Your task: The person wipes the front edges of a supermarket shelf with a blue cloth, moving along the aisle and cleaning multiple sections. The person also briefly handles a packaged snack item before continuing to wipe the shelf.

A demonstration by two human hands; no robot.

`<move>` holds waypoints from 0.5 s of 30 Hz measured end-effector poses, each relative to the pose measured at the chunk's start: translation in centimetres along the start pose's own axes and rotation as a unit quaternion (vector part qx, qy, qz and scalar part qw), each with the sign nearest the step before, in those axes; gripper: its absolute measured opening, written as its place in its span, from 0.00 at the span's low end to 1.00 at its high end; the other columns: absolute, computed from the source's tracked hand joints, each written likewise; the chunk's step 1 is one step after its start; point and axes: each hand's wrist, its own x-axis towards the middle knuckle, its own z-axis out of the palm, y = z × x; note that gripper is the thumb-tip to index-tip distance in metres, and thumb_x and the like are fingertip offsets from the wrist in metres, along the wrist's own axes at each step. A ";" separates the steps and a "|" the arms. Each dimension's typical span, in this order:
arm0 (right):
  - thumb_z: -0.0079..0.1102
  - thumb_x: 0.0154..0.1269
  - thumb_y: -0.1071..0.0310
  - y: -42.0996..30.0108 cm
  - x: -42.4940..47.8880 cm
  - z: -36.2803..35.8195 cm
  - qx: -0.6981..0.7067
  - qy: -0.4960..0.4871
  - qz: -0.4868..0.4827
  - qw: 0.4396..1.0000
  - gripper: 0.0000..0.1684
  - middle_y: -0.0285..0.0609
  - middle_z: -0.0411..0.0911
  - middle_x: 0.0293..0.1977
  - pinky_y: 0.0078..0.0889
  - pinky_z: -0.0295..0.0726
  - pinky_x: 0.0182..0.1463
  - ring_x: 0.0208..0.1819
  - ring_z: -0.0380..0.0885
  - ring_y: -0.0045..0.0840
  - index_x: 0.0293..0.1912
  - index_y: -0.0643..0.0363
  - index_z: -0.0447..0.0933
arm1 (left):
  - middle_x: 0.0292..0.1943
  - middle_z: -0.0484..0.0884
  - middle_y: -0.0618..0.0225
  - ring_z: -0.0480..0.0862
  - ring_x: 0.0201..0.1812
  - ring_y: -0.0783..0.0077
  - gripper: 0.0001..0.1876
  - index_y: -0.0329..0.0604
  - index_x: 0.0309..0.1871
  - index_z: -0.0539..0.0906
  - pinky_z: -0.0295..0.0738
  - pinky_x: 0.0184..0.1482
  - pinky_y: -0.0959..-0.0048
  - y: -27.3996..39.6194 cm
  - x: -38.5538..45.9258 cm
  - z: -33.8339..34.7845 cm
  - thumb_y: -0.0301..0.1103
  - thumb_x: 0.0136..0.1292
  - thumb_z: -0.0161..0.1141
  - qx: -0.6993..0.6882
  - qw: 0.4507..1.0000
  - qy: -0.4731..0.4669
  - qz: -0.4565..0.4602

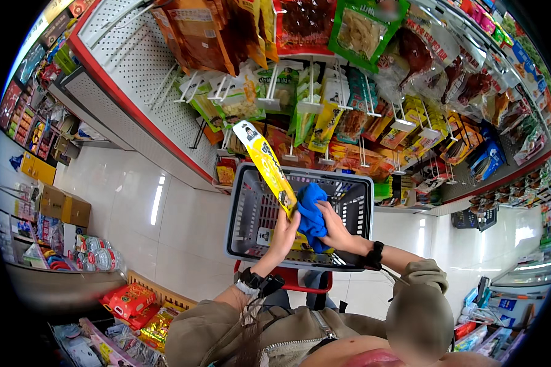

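A long yellow snack packet (268, 165) with a white top slants up and to the left over a grey plastic shopping basket (300, 264). Its lower end is gripped by my left hand (282, 234). Beside it, my right hand (337, 229) holds a bunched blue cloth (313, 215), which touches or nearly touches the packet's lower end. In the basket, partly hidden under my hands, lie yellow packets, one with a white end (264, 236). Both wrists wear black bands.
Ahead stands a pegboard rack (165, 91) with hooks full of hanging snack packets (326, 124). A red cart frame (303, 286) is below the basket. Cartons (64, 206) and bottles (103, 257) are at left, red bags (131, 303) at lower left. Another basket (473, 219) stands at right.
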 end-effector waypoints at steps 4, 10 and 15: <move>0.62 0.48 0.71 0.1 -0.6 0.4 -0.013 0.011 0.017 1.000 0.40 0.60 0.60 0.53 0.45 0.70 0.54 0.53 0.65 0.56 0.61 0.62 0.57 | 0.61 0.66 0.63 0.64 0.61 0.74 0.29 0.39 0.67 0.60 0.56 0.62 0.76 -0.8 1.3 0.3 0.52 0.73 0.36 0.023 0.993 0.057 -0.104; 0.62 0.45 0.72 0.9 0.0 0.3 -0.071 -0.014 0.064 0.995 0.41 0.60 0.60 0.53 0.45 0.71 0.53 0.51 0.66 0.55 0.61 0.58 0.59 | 0.65 0.61 0.64 0.62 0.64 0.71 0.28 0.42 0.69 0.56 0.53 0.64 0.74 -2.2 4.2 0.9 0.47 0.73 0.40 -0.049 0.994 0.051 -0.084; 0.60 0.46 0.74 5.1 1.5 -0.3 0.044 0.106 0.065 0.991 0.39 0.56 0.62 0.53 0.38 0.67 0.59 0.55 0.67 0.49 0.60 0.61 0.59 | 0.61 0.67 0.68 0.68 0.61 0.73 0.23 0.50 0.68 0.58 0.65 0.60 0.69 -1.0 4.9 2.2 0.42 0.73 0.41 -0.106 0.987 0.058 -0.104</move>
